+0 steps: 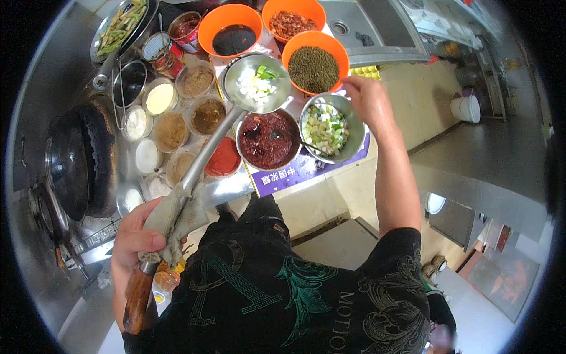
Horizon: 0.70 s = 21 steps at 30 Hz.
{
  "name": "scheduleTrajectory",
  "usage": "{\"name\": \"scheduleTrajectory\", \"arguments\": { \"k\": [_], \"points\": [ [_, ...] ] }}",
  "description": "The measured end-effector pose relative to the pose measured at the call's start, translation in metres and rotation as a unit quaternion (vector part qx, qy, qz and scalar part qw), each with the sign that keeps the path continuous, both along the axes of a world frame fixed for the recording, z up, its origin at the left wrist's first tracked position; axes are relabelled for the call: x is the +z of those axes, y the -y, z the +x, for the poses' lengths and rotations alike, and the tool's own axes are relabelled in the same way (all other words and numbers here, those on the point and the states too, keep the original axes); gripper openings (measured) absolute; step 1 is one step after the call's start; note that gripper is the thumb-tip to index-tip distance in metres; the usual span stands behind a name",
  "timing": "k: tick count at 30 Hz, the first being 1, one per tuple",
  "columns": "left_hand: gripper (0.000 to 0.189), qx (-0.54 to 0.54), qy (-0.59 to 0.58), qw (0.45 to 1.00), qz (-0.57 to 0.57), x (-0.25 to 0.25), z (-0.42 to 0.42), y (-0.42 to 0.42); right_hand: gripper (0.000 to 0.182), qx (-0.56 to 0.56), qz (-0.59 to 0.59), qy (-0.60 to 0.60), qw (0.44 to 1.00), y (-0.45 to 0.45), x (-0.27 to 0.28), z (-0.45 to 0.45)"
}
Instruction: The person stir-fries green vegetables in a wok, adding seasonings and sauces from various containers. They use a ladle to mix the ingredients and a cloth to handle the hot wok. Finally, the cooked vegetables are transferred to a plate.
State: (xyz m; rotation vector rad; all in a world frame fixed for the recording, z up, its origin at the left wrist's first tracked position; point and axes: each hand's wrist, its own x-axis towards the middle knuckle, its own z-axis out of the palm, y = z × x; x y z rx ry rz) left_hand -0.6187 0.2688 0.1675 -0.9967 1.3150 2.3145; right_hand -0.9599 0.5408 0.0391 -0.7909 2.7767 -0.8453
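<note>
My left hand [137, 236] grips a steel ladle [210, 148] by its shaft through a folded grey cloth [170, 221]; the wooden end [139, 301] of the handle points down. Chopped white and green scallion [256, 86] lies in the ladle's bowl. My right hand [369, 101] is at the right edge of an orange bowl [316, 62] of green peppercorns, above a steel bowl [356, 135] of chopped scallion. Its fingertips are bent, and whether they pinch anything is hidden. Between ladle and scallion bowl sits a steel bowl of dark red paste [269, 141] with a spoon in it.
Tubs of ground spices [171, 132] and red powder [223, 157] crowd the left counter beside a blackened wok [70, 163]. Behind are orange bowls of dark liquid [234, 40] and dried chili [292, 24], opened cans [185, 31] and a sink [376, 26]. A person [442, 318] is at lower right.
</note>
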Motion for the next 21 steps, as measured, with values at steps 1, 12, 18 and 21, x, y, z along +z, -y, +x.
{"name": "scheduleTrajectory", "arguments": {
  "k": [1, 12, 18, 21],
  "points": [
    [0.082, 0.007, 0.001, 1.000, -0.002, -0.001, 0.001, 0.003, 0.020, 0.013, -0.006, -0.014, 1.000, 0.012, 0.003, -0.014],
    [0.085, 0.194, 0.055, 0.979, 0.022, 0.012, -0.004, 0.005, 0.025, 0.083, 0.159, -0.120, 0.976, 0.159, -0.042, -0.188],
    [0.086, 0.174, 0.075, 0.978, 0.084, 0.001, -0.002, 0.021, 0.028, 0.204, 0.325, -0.069, 0.921, 0.200, -0.105, -0.214],
    [0.085, 0.178, 0.082, 0.980, 0.024, 0.000, -0.013, 0.020, 0.024, 0.246, 0.338, -0.072, 0.906, 0.206, -0.106, -0.209]
  ]
}}
